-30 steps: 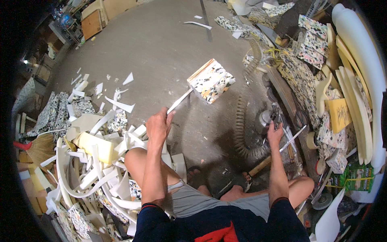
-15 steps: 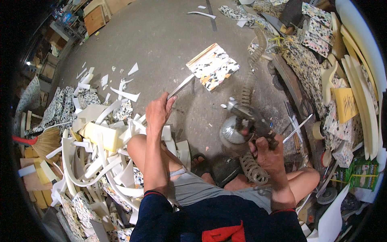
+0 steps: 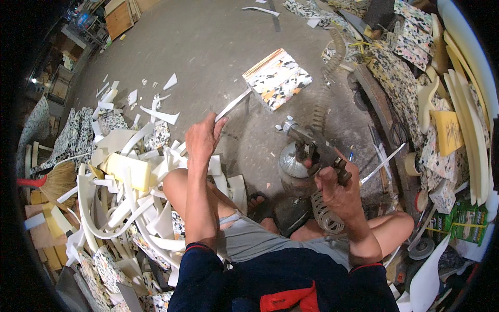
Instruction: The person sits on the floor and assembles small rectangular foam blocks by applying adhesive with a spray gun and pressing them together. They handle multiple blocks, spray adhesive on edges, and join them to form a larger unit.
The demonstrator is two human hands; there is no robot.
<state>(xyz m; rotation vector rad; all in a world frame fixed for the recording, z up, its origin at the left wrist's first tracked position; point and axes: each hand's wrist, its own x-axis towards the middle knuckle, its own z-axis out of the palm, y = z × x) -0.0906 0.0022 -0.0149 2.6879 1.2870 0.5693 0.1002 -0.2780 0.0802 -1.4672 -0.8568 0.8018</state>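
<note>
Left hand (image 3: 204, 139) grasps thin foam strip (image 3: 232, 105).

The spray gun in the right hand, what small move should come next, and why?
Probably swing the spray gun left toward the white strip. The right hand holds it raised, and the left hand holds the strip out beside the speckled foam block.

A grey concrete floor (image 3: 208, 47) strewn with white foam offcuts (image 3: 125, 203), wooden crates (image 3: 120, 18) at the far, dim edge.

Bare concrete floor (image 3: 208, 47) lies open ahead — foam offcuts (image 3: 125, 182) crowd the left, stacked foam slabs (image 3: 457, 104) the right.
</note>
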